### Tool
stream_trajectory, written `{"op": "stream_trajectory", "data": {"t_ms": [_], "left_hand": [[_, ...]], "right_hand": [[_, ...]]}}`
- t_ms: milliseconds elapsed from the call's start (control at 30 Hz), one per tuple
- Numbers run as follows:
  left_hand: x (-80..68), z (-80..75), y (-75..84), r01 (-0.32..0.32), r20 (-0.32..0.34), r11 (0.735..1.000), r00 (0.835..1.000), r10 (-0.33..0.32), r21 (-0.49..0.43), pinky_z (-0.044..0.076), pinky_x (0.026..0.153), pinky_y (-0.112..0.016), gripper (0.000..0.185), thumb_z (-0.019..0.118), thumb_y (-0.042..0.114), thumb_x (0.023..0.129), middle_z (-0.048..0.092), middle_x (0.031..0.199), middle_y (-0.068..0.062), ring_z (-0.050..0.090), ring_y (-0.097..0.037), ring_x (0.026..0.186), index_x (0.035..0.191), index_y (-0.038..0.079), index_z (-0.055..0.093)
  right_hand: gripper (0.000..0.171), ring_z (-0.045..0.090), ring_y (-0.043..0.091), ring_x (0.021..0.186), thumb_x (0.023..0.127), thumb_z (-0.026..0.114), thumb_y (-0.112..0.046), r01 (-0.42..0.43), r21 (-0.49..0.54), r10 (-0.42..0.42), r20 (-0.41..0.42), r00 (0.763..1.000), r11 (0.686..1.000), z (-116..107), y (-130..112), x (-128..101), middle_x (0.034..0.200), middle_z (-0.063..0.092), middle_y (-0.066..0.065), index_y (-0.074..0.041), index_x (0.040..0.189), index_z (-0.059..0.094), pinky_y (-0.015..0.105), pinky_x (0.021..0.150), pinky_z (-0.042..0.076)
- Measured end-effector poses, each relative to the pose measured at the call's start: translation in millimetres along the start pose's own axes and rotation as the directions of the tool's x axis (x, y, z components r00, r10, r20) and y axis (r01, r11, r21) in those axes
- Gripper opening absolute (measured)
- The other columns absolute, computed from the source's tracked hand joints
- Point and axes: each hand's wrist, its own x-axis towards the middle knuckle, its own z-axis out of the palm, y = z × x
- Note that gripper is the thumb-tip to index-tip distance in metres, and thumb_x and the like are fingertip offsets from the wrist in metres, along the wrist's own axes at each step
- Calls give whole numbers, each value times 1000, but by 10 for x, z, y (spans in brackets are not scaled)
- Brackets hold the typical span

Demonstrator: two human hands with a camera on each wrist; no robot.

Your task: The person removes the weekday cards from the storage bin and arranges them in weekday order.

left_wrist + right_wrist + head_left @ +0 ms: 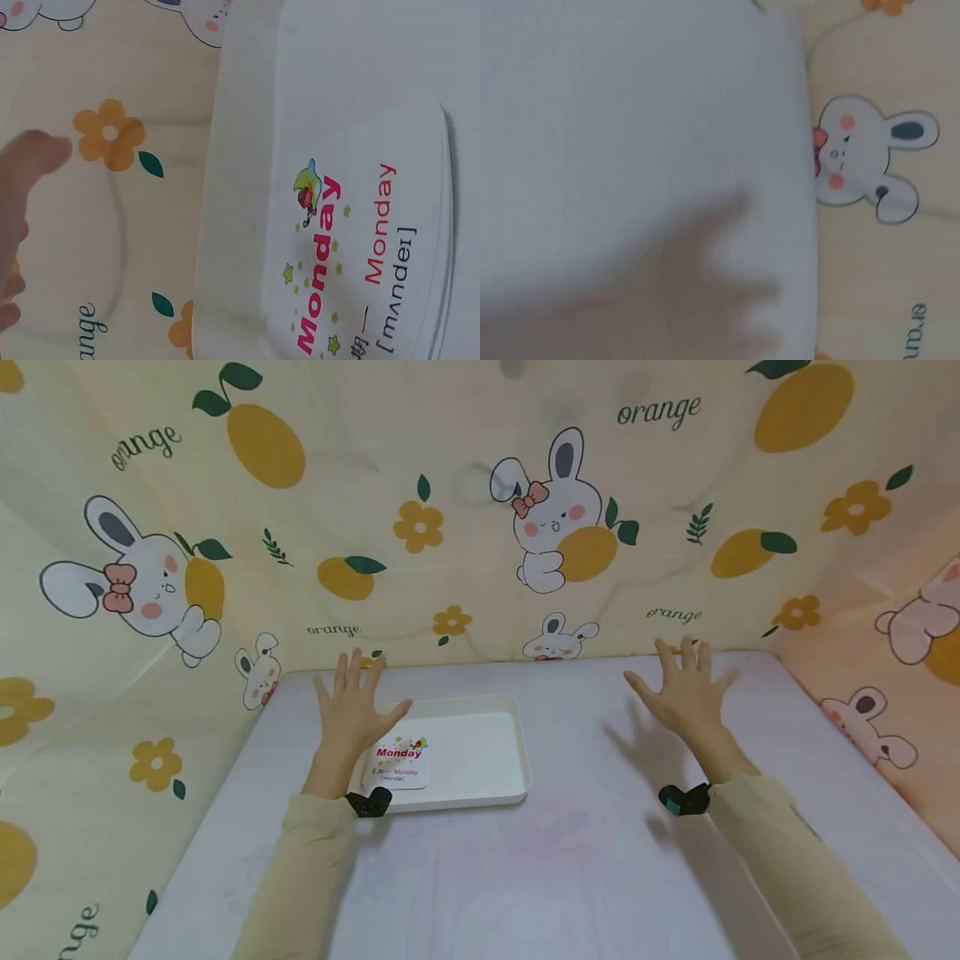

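Observation:
My left hand is raised with fingers spread, over the left side of a white tray, and holds nothing. In the tray's left part lies a stack of white flash cards; the top card reads "Monday" with a small cartoon and stars. The left wrist view shows these cards close up, with part of the left hand at the edge. Off to the right of the tray, my right hand hovers above the table, fingers apart, touching nothing. Its shadow shows in the right wrist view.
The white table runs back to a cream cloth printed with rabbits, oranges and flowers, which hangs behind it and on both sides. A black wrist strap sits on the left wrist, another black strap on the right.

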Motion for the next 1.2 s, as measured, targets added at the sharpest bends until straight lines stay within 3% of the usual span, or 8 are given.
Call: {"op": "stream_trajectory", "data": {"t_ms": [133,233,400,533,667,900,1033,1200], "left_hand": [[-77,-16,-27,-49,-50,995,998,44,-88,14,117,-70,67,57,47,90,29,158,-17,24,-39,148,146,17,37],[-154,-2,-70,-72,-64,973,996,59,-221,24,117,-63,58,60,35,92,37,154,-18,33,-40,143,143,11,44],[-286,67,-195,-64,-26,874,998,59,-481,27,119,-56,52,61,23,93,39,152,-20,34,-39,143,141,6,47],[-395,111,-315,-27,3,807,999,35,-590,25,119,-59,52,60,27,94,38,153,-20,32,-39,144,141,8,47],[-486,133,-421,20,30,768,1000,-1,-640,28,115,-63,53,58,35,95,38,153,-20,32,-38,144,141,11,48],[-561,170,-545,201,252,692,967,-28,-694,26,118,-59,55,55,29,97,23,160,-19,23,-41,148,146,9,40],[-596,269,-616,223,279,657,960,-20,-720,32,116,-56,53,56,22,97,25,159,-21,32,-42,144,145,5,41],[-594,431,-726,250,305,643,952,-26,-724,33,117,-54,53,58,22,96,28,159,-18,34,-43,143,145,8,41]], "right_hand": [[69,29,53,135,95,49,-49,68,93,-57,-121,991,993,11,-98,-82,147,33,32,-1,143,36,74,97,34],[58,40,53,126,94,57,-31,111,191,-79,-166,983,975,35,-191,-150,138,43,34,5,137,41,68,92,42],[54,46,50,123,92,60,-20,132,321,-85,-155,984,938,97,-349,-264,135,47,34,7,136,43,64,99,41],[52,50,46,119,93,59,-19,141,388,-97,-132,987,911,140,-488,-348,132,51,31,7,136,43,60,96,46],[50,53,43,117,93,60,-15,155,475,-112,-118,987,866,205,-649,-428,130,53,29,8,134,45,55,92,50],[44,63,38,108,91,63,-11,179,608,-149,-100,984,773,357,-942,-570,122,62,26,6,129,50,49,86,56],[40,67,36,102,89,66,-10,182,663,-172,-82,982,726,420,-1137,-643,115,67,25,5,124,54,46,83,58],[37,68,34,100,88,67,-11,154,707,-205,-13,979,690,486,-1379,-695,111,69,22,4,121,57,44,83,58]]}}
